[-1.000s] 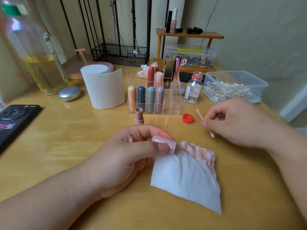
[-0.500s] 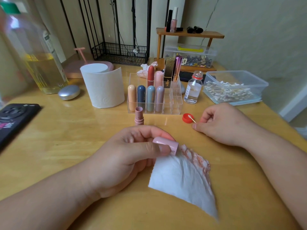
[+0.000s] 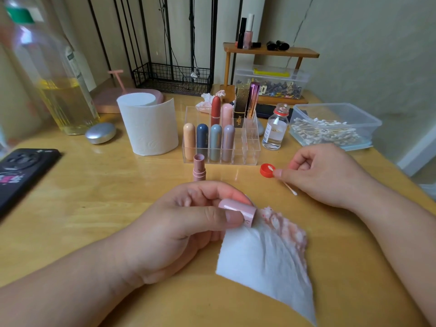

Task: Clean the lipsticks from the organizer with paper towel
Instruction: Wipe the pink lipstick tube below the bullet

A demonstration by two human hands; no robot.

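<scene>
My left hand (image 3: 179,230) grips a pink lipstick cap (image 3: 238,211) together with a white paper towel (image 3: 266,258) stained pink along its far edge. My right hand (image 3: 323,175) pinches a cotton swab (image 3: 289,187); one tip lies in the red bottle cap (image 3: 267,170). The uncapped pink lipstick base (image 3: 199,167) stands on the table just in front of the clear organizer (image 3: 250,152). Several capped lipsticks (image 3: 215,142) stand in the organizer's compartments.
An open small clear bottle (image 3: 274,131) stands right of the organizer, a tub of cotton swabs (image 3: 335,125) beyond it. A paper towel roll (image 3: 148,126), a silver compact (image 3: 101,132), a big bottle of yellow liquid (image 3: 59,74) and a black phone (image 3: 21,168) are at the left.
My right hand moved the swab left and down, from lifted above the table to its tip in the red cap. My left hand with cap and towel stayed in place.
</scene>
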